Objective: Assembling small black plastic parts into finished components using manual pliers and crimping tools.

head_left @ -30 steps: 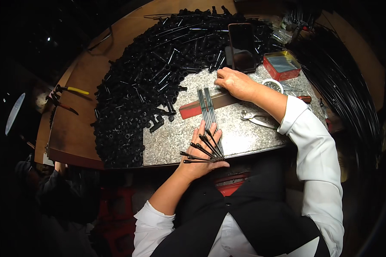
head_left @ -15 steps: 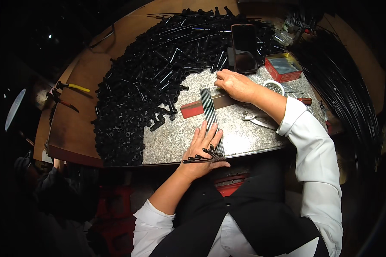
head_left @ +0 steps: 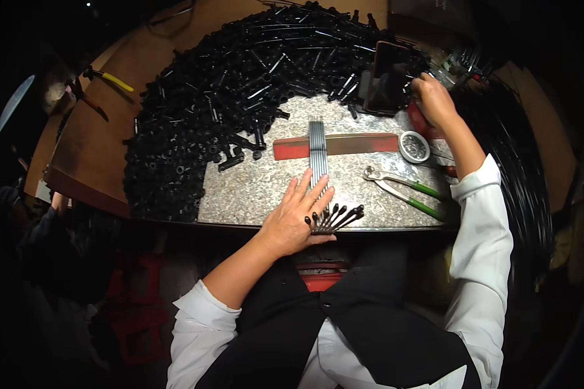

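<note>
Press your left hand [head_left: 291, 223] evenly, fingers spread across the rods [head_left: 317, 148], so they lie flush, though whether your right hand [head_left: 434, 101], fingers bent, grasps anything, I cannot tell.

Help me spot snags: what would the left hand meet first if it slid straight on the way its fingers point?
Beyond the thin rods under it, the left hand would probably meet the red-and-brown bar lying crosswise beneath them; whether it would touch or pass above is unclear.
</note>
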A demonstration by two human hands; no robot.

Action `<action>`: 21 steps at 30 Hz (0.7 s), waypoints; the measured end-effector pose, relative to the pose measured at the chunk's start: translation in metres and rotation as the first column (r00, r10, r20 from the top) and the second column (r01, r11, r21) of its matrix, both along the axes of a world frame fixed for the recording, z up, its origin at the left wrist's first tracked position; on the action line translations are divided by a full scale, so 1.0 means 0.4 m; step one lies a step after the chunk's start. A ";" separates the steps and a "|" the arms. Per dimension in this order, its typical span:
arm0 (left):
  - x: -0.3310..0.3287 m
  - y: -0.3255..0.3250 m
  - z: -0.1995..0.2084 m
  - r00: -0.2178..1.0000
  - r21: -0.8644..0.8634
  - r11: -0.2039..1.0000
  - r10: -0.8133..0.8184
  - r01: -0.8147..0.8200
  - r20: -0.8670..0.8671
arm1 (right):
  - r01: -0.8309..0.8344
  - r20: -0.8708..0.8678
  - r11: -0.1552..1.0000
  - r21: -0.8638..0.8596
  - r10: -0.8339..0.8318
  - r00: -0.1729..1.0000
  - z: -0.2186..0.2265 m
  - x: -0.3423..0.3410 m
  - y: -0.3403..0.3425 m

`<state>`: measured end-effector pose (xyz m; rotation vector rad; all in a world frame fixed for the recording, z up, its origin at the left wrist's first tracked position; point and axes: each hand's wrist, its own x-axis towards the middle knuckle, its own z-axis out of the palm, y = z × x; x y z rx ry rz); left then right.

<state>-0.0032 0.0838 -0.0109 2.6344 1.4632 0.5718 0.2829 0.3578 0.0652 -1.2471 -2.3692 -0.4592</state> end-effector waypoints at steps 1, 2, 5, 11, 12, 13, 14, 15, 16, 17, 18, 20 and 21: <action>0.000 0.001 -0.002 1.000 0.003 1.000 -0.005 0.005 0.008 | 0.119 0.083 0.991 -0.061 -0.114 0.990 -0.004 0.051 0.033; -0.001 0.002 -0.004 1.000 0.006 1.000 -0.006 0.006 0.014 | 0.237 0.168 0.965 -0.112 -0.217 0.962 -0.012 0.087 0.053; -0.004 -0.001 -0.007 1.000 0.020 1.000 -0.001 0.001 0.013 | 0.364 0.220 0.893 -0.264 -0.312 0.924 -0.039 0.123 0.056; 0.004 -0.001 -0.004 1.000 0.036 0.999 -0.001 0.001 -0.007 | 0.352 0.275 0.904 -0.243 -0.283 0.919 -0.060 0.159 0.050; 0.003 -0.002 -0.005 1.000 0.036 0.999 0.003 -0.003 -0.007 | 0.348 0.276 0.905 -0.243 -0.280 0.920 -0.052 0.154 0.040; 0.002 -0.003 -0.006 1.000 0.033 0.999 0.004 -0.004 -0.014 | 0.360 0.304 0.900 -0.245 -0.281 0.910 -0.041 0.148 0.027; 0.000 -0.003 -0.008 1.000 0.030 1.000 0.004 -0.004 -0.021 | 0.372 0.333 0.895 -0.246 -0.283 0.900 -0.036 0.142 0.022; 0.001 -0.003 -0.005 1.000 0.031 1.000 0.003 -0.002 -0.021 | 0.373 0.333 0.895 -0.244 -0.284 0.899 -0.035 0.152 0.025; 0.002 -0.003 -0.002 1.000 0.031 1.000 0.000 0.001 -0.023 | 0.356 0.382 0.913 -0.200 -0.262 0.886 -0.034 0.167 0.028; 0.004 -0.002 0.000 1.000 0.030 1.000 -0.005 0.006 -0.026 | 0.337 0.430 0.929 -0.156 -0.243 0.869 -0.034 0.178 0.031; 0.005 0.000 0.000 1.000 0.028 1.000 -0.006 0.006 -0.028 | 0.337 0.429 0.928 -0.159 -0.243 0.870 -0.034 0.173 0.027; 0.005 -0.001 0.003 1.000 0.020 1.000 0.002 -0.002 -0.025 | 0.222 0.299 0.971 -0.091 -0.186 0.936 -0.016 0.129 -0.005; 0.006 0.002 -0.002 1.000 0.016 1.000 -0.005 0.006 -0.027 | 0.171 0.242 0.968 -0.184 -0.123 0.962 0.006 0.077 -0.043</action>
